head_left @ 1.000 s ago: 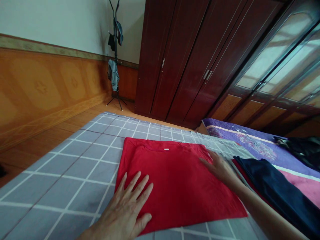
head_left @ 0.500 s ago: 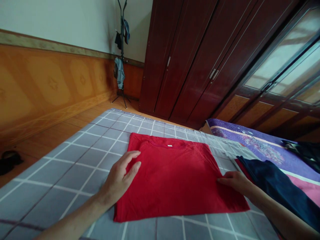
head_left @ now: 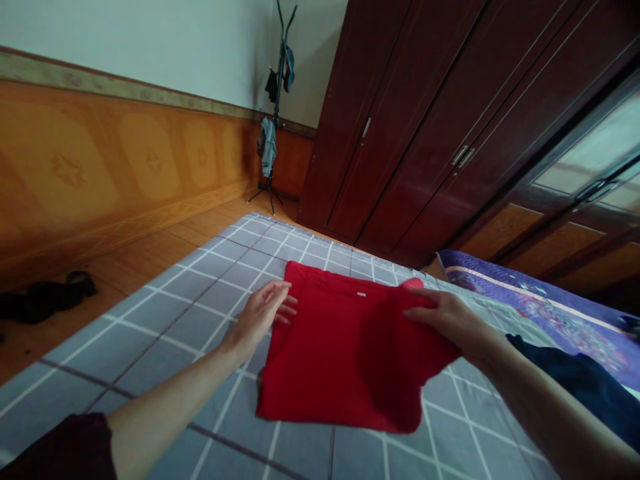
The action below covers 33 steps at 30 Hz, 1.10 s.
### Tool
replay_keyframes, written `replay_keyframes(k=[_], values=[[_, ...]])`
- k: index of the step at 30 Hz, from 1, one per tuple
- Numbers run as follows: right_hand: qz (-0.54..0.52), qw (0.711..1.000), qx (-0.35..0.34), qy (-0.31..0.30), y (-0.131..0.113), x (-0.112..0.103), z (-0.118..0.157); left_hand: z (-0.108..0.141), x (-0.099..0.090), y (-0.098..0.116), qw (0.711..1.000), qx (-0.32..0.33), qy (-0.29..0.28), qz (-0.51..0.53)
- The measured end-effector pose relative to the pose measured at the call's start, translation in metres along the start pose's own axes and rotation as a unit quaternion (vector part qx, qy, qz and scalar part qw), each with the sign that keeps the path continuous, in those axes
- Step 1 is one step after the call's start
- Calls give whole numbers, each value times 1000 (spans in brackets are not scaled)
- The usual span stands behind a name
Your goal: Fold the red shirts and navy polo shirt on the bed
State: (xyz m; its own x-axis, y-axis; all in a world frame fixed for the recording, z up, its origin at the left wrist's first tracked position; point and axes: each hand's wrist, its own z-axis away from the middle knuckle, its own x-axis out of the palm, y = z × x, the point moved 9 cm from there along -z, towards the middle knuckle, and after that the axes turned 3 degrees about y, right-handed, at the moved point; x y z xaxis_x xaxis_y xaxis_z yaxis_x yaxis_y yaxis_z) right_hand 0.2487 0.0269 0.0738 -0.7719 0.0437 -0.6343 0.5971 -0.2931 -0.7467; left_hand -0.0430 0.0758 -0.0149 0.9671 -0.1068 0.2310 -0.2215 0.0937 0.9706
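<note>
A red T-shirt (head_left: 320, 353) lies folded on the checked bedsheet (head_left: 200, 320), its neckline and small white label towards the far side. My right hand (head_left: 445, 320) pinches the shirt's right edge between thumb and fingers and holds that side raised, bent inward with a shadow under it. At the left edge of the shirt is my left hand (head_left: 267, 312), fingers apart and slightly curled; it grips nothing, and I cannot tell whether its fingertips touch the cloth.
Dark blue folded clothing (head_left: 575, 380) lies to the right, beside a purple patterned cover (head_left: 530, 293). A dark red wardrobe (head_left: 400, 133) stands beyond the bed, with a coat rack (head_left: 277, 100) in the corner. Black items (head_left: 50, 297) lie on the floor at left.
My right hand has lifted the shirt's right side and brought it inward to the left. My left hand stays open by the left edge. The view has turned slightly left.
</note>
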Motion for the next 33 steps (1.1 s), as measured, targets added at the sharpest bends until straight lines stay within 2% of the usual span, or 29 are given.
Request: replay_keyframes(k=[2,4,7,9,10,15,19,23,27,30,33], values=[[132,986,-103,9,-51,46,-1,-1,1,-7,999,-38,-14,12],[263,944,-200,10,-90,104,11,0,4,-12,997,-63,-40,14],[371,890,-259,-53,-105,183,35,-1,6,-12,996,-50,-64,-19],[385,874,-285,-81,-102,210,50,-1,6,-9,997,-26,-68,-41],[381,873,-294,-82,-99,214,56,-2,5,-9,997,-18,-67,-45],[342,877,-332,-55,-70,195,82,-6,4,-14,997,2,-64,-51],[333,851,-406,1,-38,172,107,-8,4,-18,994,-2,-77,-78],[347,821,-447,75,-10,145,119,-8,5,-18,991,2,-86,-106],[364,795,-477,95,-1,124,126,-10,8,-16,991,23,-88,-101],[358,809,-460,80,0,115,124,-9,10,-15,989,35,-95,-107],[351,813,-456,92,-3,111,123,-9,9,-14,984,51,-94,-141]])
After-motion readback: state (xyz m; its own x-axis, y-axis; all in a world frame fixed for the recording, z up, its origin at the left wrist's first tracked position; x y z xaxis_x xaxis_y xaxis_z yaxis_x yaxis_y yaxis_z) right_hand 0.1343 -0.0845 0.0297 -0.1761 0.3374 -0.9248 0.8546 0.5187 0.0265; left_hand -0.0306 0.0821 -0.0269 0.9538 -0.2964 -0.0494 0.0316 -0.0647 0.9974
